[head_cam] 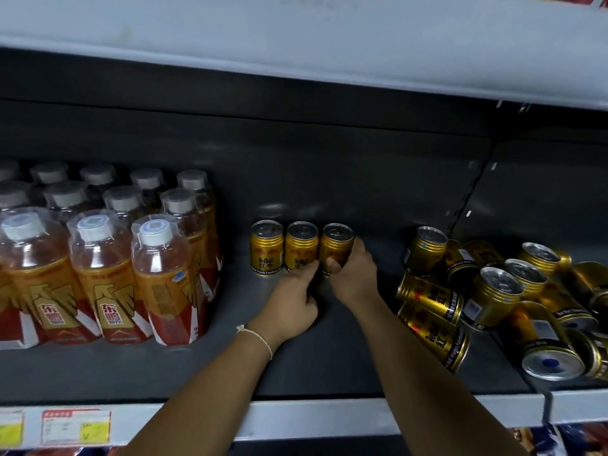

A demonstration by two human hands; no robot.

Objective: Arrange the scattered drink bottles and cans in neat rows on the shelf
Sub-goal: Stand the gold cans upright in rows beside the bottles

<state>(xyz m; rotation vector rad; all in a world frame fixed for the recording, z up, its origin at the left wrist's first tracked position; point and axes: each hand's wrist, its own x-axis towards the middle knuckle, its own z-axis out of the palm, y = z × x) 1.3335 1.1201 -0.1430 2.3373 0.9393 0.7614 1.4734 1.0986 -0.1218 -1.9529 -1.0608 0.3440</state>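
Observation:
Three gold cans stand upright in a row at the back of the dark shelf point(296, 366): the left can point(267, 246), the middle can point(301, 248) and the right can point(336, 246). My right hand point(353, 274) wraps the right can from its right side. My left hand point(292, 302) rests on the shelf in front with its fingers curled and its thumb touching the base of the middle can. A jumbled pile of gold cans point(493, 297) lies at the right, most of them on their sides.
Orange drink bottles point(108, 258) stand in rows at the left, several in plastic wrap. A grey shelf board point(296, 44) hangs overhead. Price labels point(75, 426) sit on the front rail. An upright post point(473, 192) divides the back panel.

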